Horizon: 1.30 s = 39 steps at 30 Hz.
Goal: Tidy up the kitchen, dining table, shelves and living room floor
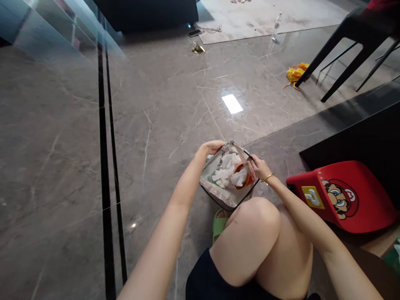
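two bare hands hold one open bag [211,192], pale inside and edged in black, just beyond the bent knees [261,212]. the left hand [214,146] is at the bag's eleven o'clock, its fingers laid along the rim and partly hidden, so i cannot tell whether they pinch; the right hand [260,167], below one gold bracelet [268,177], is between two and three o'clock, its fingers curled and pinching the edge. inside are several crumpled white tissues [227,170], too tangled to count, and one orange-brown container [249,181]. around the bag, one green slipper [219,225] shows near six, one red stool [365,196] with a cartoon print is at three, one yellow bundle [295,75] lies between one and two by a black chair [345,43], one clear bottle [276,27] stands near one, and one phone [194,33] lies between eleven and twelve. the floor [162,125] is glossy grey, veined tile, with two black stripes at nine; a pale rug [250,18] spreads at twelve.
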{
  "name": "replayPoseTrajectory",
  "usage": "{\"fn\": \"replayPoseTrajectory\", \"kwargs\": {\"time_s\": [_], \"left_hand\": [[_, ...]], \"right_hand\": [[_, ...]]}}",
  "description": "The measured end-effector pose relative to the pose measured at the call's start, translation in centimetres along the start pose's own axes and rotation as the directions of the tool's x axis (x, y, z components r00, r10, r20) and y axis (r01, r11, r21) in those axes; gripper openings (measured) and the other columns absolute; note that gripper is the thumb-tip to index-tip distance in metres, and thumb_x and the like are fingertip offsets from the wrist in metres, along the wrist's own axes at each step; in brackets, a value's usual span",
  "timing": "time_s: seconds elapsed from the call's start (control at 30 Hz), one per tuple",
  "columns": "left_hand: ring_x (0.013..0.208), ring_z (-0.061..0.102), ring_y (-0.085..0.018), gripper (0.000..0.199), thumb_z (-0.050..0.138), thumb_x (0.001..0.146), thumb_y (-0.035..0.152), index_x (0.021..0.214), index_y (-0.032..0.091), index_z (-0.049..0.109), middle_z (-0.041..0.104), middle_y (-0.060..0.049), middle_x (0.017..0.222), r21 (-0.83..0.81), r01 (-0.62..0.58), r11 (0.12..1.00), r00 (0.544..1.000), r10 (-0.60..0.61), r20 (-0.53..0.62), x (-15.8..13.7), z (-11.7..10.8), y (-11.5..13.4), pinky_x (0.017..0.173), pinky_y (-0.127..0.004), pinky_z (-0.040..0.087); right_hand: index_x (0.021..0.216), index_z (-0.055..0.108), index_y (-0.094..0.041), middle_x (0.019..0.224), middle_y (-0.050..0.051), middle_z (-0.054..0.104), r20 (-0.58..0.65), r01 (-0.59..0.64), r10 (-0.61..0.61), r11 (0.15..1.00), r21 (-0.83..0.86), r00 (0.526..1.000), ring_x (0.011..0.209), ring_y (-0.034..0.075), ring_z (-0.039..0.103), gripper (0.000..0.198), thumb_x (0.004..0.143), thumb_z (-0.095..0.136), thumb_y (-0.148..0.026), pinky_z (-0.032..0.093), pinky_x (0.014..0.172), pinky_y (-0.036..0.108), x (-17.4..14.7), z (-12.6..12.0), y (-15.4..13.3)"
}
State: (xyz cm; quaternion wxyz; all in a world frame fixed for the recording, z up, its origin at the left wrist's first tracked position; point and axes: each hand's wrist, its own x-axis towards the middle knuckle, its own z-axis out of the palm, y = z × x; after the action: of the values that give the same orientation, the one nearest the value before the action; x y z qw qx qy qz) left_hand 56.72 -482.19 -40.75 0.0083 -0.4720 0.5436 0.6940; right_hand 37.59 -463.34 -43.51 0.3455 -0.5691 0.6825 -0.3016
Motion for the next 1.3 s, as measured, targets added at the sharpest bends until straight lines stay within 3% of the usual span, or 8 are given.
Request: {"fn": "replayPoseTrajectory", "kwargs": {"time_s": [0.1,0.2,0.4,0.63,0.83,1.0,1.1,1.3], "left_hand": [[0.062,0.058,-0.017,0.027,0.064,0.083,0.032,0.068,0.011,0.066,0.064,-0.006,0.061,0.228,0.001,0.974,0.972,0.052,-0.227,-0.7,0.7,0.6,0.063,-0.027,0.046],[0.075,0.058,-0.017,0.033,0.053,0.091,0.035,0.07,0.012,0.063,0.065,-0.007,0.07,0.579,-0.112,0.807,0.735,0.46,-0.499,-1.5,2.6,1.7,0.074,-0.027,0.044],[0.101,0.062,-0.025,0.025,0.051,0.092,0.031,0.09,0.015,0.07,0.071,-0.013,0.099,0.785,-0.378,0.491,0.779,0.627,-0.018,-6.7,7.6,1.4,0.098,-0.039,0.042],[0.142,0.037,-0.031,0.048,0.054,0.093,0.043,0.136,0.021,0.055,0.051,-0.011,0.146,0.553,-0.308,0.774,0.454,0.631,-0.629,-14.3,4.4,-1.9,0.114,-0.047,0.032],[0.089,0.068,-0.022,0.042,0.06,0.087,0.046,0.106,0.01,0.071,0.073,-0.013,0.094,-0.234,-0.217,0.948,0.908,0.108,-0.406,-10.5,-1.2,-5.8,0.08,-0.033,0.055],[0.071,0.064,-0.017,0.042,0.085,0.061,0.045,0.081,0.01,0.074,0.07,-0.008,0.07,-0.337,-0.191,0.922,0.923,0.052,-0.381,-8.4,-0.7,-7.9,0.071,-0.028,0.051],[0.067,0.062,-0.016,0.038,0.083,0.062,0.046,0.073,0.011,0.072,0.069,-0.006,0.066,-0.126,-0.242,0.962,0.816,0.132,-0.562,-8.3,-0.2,-8.6,0.069,-0.028,0.048],[0.075,0.063,-0.016,0.025,0.055,0.091,0.035,0.083,0.017,0.069,0.071,-0.006,0.079,0.582,-0.105,0.806,0.293,0.584,-0.757,-10.3,1.3,-7.5,0.077,-0.028,0.047]], "right_hand": [[0.099,0.062,-0.023,0.08,0.005,0.069,0.011,-0.062,0.061,0.998,0.013,0.998,0.069,0.022,0.064,0.023,0.09,0.042,-0.029,0.046,0.069,0.03,0.2,0.6,0.1],[0.088,0.059,-0.022,0.073,0.004,0.066,-0.027,-0.165,0.166,0.986,0.027,0.986,0.067,0.02,0.06,0.019,0.088,0.041,-0.027,0.043,0.065,0.028,0.7,1.1,0.3],[0.088,0.055,-0.021,0.071,0.002,0.059,-0.191,-0.071,0.121,0.965,0.252,0.974,0.066,0.017,0.054,0.022,0.091,0.039,-0.036,0.041,0.065,0.027,1.0,-0.3,0.0],[0.097,0.057,-0.024,0.062,-0.003,0.047,-0.285,0.049,0.093,0.89,0.453,0.954,0.055,0.014,0.046,0.029,0.092,0.047,-0.051,0.038,0.055,0.025,-0.2,-2.2,-1.2],[0.098,0.058,-0.022,0.052,-0.006,0.04,-0.213,0.009,0.055,0.957,0.29,0.976,0.046,0.013,0.04,0.027,0.094,0.043,-0.043,0.032,0.051,0.025,0.1,-3.1,-0.8],[0.095,0.06,-0.019,0.057,-0.003,0.05,-0.188,-0.054,0.091,0.98,0.191,0.978,0.054,0.015,0.05,0.023,0.09,0.044,-0.035,0.039,0.058,0.026,-0.1,-3.2,0.1],[0.095,0.06,-0.02,0.059,-0.001,0.053,-0.16,-0.135,0.168,0.971,0.198,0.973,0.056,0.017,0.053,0.022,0.09,0.044,-0.034,0.042,0.059,0.026,0.1,-2.5,0.5],[0.083,0.049,-0.023,0.049,-0.008,0.042,-0.03,-0.391,0.434,0.836,0.385,0.9,0.039,0.013,0.04,0.012,0.089,0.046,-0.033,0.036,0.041,0.023,1.2,0.1,0.2]]}}
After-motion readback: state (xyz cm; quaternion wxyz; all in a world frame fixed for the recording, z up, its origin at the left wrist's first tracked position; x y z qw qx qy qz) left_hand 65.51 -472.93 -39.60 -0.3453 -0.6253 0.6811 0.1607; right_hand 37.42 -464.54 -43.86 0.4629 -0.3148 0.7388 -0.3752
